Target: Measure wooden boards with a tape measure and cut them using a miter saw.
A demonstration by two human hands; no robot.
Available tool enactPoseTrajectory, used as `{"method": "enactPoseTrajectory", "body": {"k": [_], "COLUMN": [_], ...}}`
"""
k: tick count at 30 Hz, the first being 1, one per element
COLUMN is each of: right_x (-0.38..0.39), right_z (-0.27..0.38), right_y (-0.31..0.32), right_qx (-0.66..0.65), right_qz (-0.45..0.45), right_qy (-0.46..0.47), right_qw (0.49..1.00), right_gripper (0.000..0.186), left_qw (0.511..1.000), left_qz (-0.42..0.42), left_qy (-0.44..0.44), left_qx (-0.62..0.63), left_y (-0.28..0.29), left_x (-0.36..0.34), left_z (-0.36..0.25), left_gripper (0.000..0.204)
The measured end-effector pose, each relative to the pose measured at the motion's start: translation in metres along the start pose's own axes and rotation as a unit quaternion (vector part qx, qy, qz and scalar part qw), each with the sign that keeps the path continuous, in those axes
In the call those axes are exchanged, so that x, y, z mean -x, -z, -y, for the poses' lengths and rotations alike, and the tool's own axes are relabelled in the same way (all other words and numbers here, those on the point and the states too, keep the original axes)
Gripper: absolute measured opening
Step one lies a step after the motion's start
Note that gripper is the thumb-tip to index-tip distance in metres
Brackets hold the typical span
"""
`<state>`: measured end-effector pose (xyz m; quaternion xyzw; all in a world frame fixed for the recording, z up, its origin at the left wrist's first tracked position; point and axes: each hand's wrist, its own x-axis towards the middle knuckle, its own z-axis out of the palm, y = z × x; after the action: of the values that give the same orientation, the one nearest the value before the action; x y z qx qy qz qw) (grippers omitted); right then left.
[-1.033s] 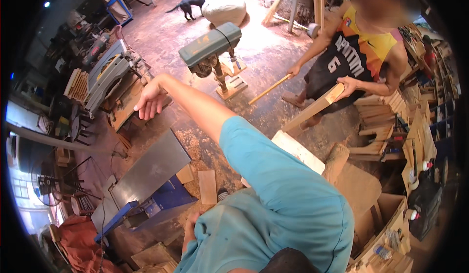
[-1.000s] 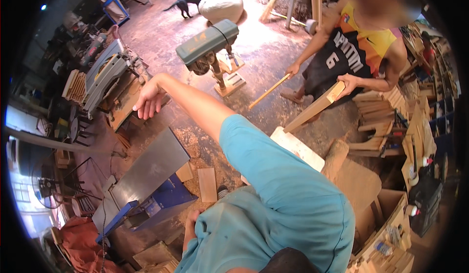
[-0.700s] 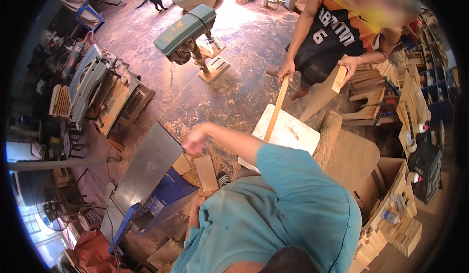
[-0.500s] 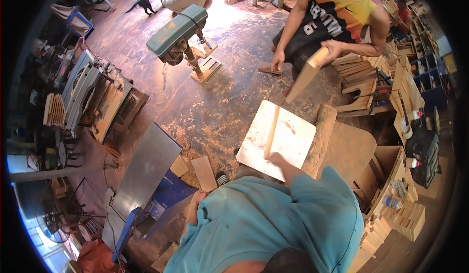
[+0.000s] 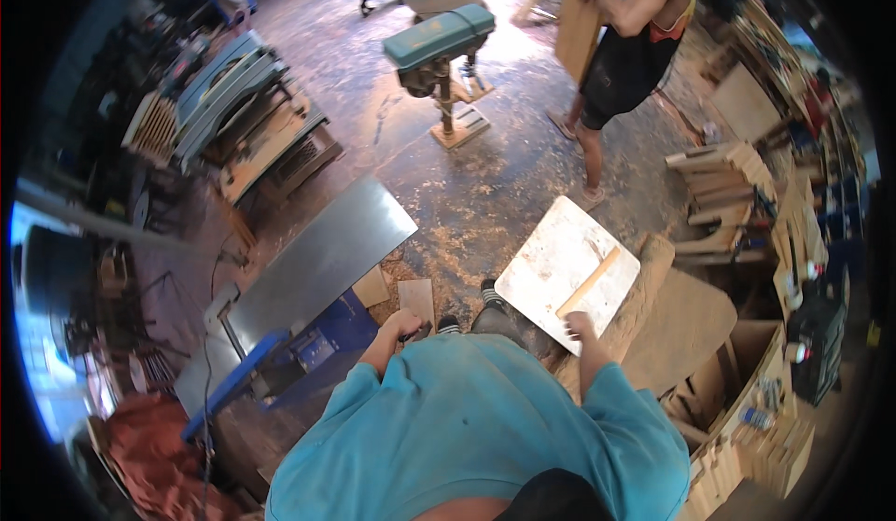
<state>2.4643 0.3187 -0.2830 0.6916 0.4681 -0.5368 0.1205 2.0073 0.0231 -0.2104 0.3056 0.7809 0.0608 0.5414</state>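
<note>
My right hand (image 5: 580,326) is closed at the near end of a slim wooden strip (image 5: 594,279). The strip slants over a square white board (image 5: 532,274) with rounded corners and brown smudges, which lies in front of me to the right. My left hand (image 5: 402,323) is curled in a fist near my waist, beside the blue-bodied machine with a long metal table (image 5: 327,241). Whatever that fist may hold is too dark and small to make out.
A person (image 5: 621,64) stands at the far right with a wooden panel (image 5: 577,28). A green drill press (image 5: 439,41) stands ahead, a table saw (image 5: 229,92) at the far left. Rough timber (image 5: 644,283) and stacked wooden parts (image 5: 728,180) lie to the right; a dog is at the back.
The view has swung left. The other person has risen from a bent position and moved farther off with the panel. My right hand and the strip have shifted to the right across the white board.
</note>
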Motion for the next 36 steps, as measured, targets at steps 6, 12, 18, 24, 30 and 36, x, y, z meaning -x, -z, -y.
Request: {"method": "enactPoseTrajectory", "body": {"k": [6,12,18,24,30,36], "right_x": [0.087,0.147,0.011,-0.035,0.017,0.051], "right_z": [0.157,0.219,0.178,0.170,0.229,0.281], "right_y": [-0.207,-0.263,-0.226,-0.161,-0.165,-0.201], "right_qx": [0.275,0.302,0.540,0.585,0.508,0.483], "right_qz": [0.112,0.181,0.182,0.254,0.232,0.212], "right_qy": [0.401,0.470,0.382,0.150,0.232,0.259], "right_qw": [0.867,0.810,0.727,0.755,0.796,0.809], "right_gripper": [0.037,0.035,0.033,0.038,0.033,0.028], "left_qw": [0.994,0.999,0.915,0.946,0.894,0.856], "left_qz": [-0.046,-0.038,-0.171,-0.155,-0.186,-0.236], "left_qy": [-0.084,0.000,0.153,0.169,0.192,0.179], "left_qx": [0.056,-0.001,0.333,0.231,0.359,0.423], "left_y": [-0.022,-0.080,-0.158,-0.294,-0.316,-0.288], "left_x": [0.044,0.108,0.193,0.209,0.194,0.176], "left_z": [0.098,0.235,0.243,0.236,0.179,0.152], "left_gripper": [0.032,0.038,0.031,0.028,0.029,0.029]}}
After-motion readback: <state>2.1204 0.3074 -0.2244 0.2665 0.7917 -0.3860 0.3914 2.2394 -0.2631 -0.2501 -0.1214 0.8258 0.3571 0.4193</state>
